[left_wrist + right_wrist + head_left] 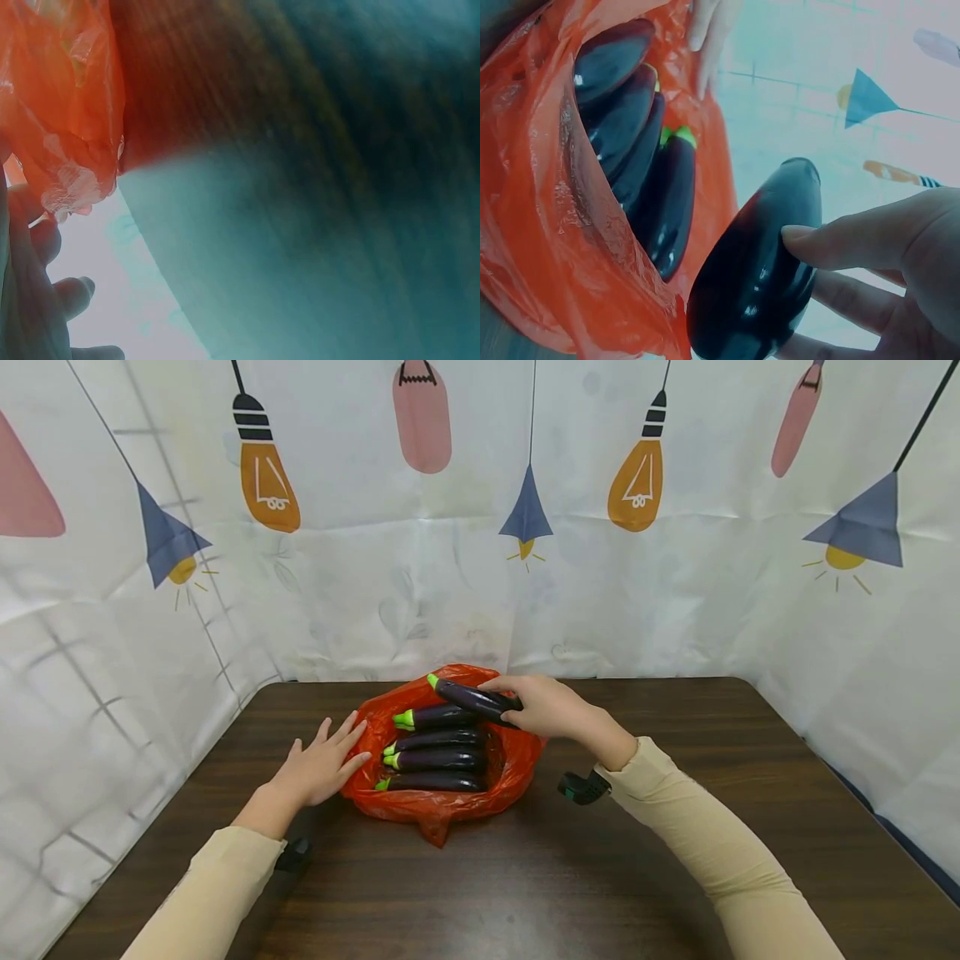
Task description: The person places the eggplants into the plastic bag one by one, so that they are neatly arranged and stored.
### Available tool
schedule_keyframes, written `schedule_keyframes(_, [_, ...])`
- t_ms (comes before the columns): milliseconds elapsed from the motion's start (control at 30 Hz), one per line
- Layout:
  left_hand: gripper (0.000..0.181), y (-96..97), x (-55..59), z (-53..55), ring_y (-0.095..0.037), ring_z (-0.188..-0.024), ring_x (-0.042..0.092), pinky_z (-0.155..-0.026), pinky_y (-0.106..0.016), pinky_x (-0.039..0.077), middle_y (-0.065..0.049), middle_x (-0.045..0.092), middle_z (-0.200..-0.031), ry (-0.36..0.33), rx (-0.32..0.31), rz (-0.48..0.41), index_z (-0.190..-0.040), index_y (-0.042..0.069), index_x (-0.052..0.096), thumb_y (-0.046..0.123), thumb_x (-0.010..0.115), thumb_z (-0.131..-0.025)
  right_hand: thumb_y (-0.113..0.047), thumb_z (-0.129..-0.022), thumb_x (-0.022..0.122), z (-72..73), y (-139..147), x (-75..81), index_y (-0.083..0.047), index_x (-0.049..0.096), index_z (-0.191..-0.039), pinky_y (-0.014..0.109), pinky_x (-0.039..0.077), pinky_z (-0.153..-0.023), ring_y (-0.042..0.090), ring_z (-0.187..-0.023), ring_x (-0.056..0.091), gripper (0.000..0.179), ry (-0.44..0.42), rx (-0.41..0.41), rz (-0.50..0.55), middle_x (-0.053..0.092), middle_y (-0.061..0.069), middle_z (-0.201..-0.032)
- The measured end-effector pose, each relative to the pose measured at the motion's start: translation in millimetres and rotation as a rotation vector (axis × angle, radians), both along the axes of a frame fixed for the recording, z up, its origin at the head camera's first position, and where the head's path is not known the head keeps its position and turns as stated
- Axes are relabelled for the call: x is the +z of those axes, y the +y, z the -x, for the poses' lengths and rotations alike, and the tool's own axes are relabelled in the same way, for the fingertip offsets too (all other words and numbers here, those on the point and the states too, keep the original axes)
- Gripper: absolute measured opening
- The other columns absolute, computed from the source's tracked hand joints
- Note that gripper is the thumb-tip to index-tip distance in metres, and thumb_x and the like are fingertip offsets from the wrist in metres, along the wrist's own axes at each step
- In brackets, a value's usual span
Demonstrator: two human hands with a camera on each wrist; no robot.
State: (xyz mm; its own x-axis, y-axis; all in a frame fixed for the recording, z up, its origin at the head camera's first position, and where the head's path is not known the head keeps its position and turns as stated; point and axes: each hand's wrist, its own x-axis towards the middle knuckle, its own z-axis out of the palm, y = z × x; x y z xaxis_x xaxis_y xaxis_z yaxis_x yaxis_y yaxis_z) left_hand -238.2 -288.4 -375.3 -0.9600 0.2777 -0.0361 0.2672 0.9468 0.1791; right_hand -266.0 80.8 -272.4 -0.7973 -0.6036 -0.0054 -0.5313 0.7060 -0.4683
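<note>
In the head view a red plastic bag (pixel 517 768) lies open on the table, with several dark purple eggplants (pixel 442 760) side by side in it, their green stem ends to the left. My right hand (pixel 551 706) grips one more eggplant (pixel 476 700) above the bag's far right part; the right wrist view shows thumb and fingers around this eggplant (pixel 757 262). With fingers spread and fairly straight, my left hand (pixel 318 768) touches the bag's left edge. The left wrist view catches only part of that hand (pixel 37 292) beside the bag (pixel 64 97).
The dark wood table (pixel 637 877) reaches to a white patterned cloth (pixel 465 593) hanging behind it and at both sides. A black wrist device (pixel 585 787) sits by the right cuff, another (pixel 292 855) by the left cuff.
</note>
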Motion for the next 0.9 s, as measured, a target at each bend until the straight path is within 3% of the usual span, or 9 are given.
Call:
schedule_keyframes(133, [0.073, -0.1, -0.4, 0.6, -0.055, -0.148, 0.016, -0.106, -0.083, 0.014, -0.023, 0.018, -0.167, 0.001, 0.000, 0.001, -0.162, 0.004, 0.028, 0.050, 0.045, -0.107, -0.007, -0.101, 0.065, 4.5, -7, -1.4, -0.021, 0.056, -0.149, 0.026, 0.044, -0.047, 0.015, -0.043, 0.052, 0.051, 0.009, -0.004, -0.017, 0.067, 0.010, -0.110])
schedule_keyframes(233, [0.073, -0.1, -0.7, 0.8, -0.055, -0.148, 0.016, -0.107, -0.082, 0.014, -0.023, 0.018, -0.167, -0.001, 0.000, 0.000, -0.162, 0.004, 0.028, 0.050, 0.046, -0.107, -0.006, -0.100, 0.065, 8.4, -13, -2.5, -0.020, 0.058, -0.147, 0.026, 0.042, -0.054, 0.016, -0.057, 0.054, 0.050, 0.061, 0.011, -0.050, 0.067, 0.010, -0.123])
schedule_keyframes(400, [0.074, -0.3, -1.0, 0.8, -0.056, -0.148, 0.016, -0.106, -0.082, 0.014, -0.023, 0.018, -0.167, -0.003, -0.001, 0.001, -0.162, 0.004, 0.028, 0.051, 0.045, -0.107, -0.003, -0.099, 0.065, 15.7, -23, -4.9, -0.020, 0.061, -0.145, 0.028, 0.042, -0.059, 0.022, -0.078, 0.055, 0.049, 0.094, 0.023, -0.074, 0.067, 0.010, -0.129])
schedule_keyframes(533, [0.074, -0.7, -0.7, 0.6, -0.056, -0.148, 0.016, -0.106, -0.082, 0.014, -0.023, 0.018, -0.167, -0.001, -0.002, 0.005, -0.162, 0.004, 0.028, 0.051, 0.045, -0.107, 0.000, -0.099, 0.064, 21.1, -28, -5.9, -0.020, 0.062, -0.144, 0.027, 0.037, -0.056, 0.022, -0.075, 0.053, 0.049, 0.085, 0.012, -0.080, 0.064, 0.010, -0.135])
schedule_keyframes(733, [0.073, -0.7, -0.8, 1.1, -0.055, -0.148, 0.016, -0.107, -0.082, 0.015, -0.022, 0.018, -0.167, 0.001, -0.003, 0.004, -0.162, 0.005, 0.028, 0.050, 0.045, -0.107, 0.005, -0.097, 0.062, 27.9, -37, -6.5, -0.020, 0.061, -0.145, 0.025, 0.031, -0.051, 0.016, -0.056, 0.039, 0.053, 0.077, 0.007, -0.102, 0.057, 0.010, -0.146])
schedule_keyframes(900, [0.074, -1.4, -2.7, 1.8, -0.055, -0.149, 0.016, -0.107, -0.082, 0.014, -0.022, 0.018, -0.167, 0.003, -0.001, -0.001, -0.162, 0.005, 0.028, 0.051, 0.045, -0.107, 0.004, -0.096, 0.064, 31.8, -45, -7.8, -0.021, 0.062, -0.144, 0.024, 0.028, -0.050, 0.014, -0.055, 0.035, 0.054, 0.091, 0.010, -0.126, 0.056, 0.009, -0.149])
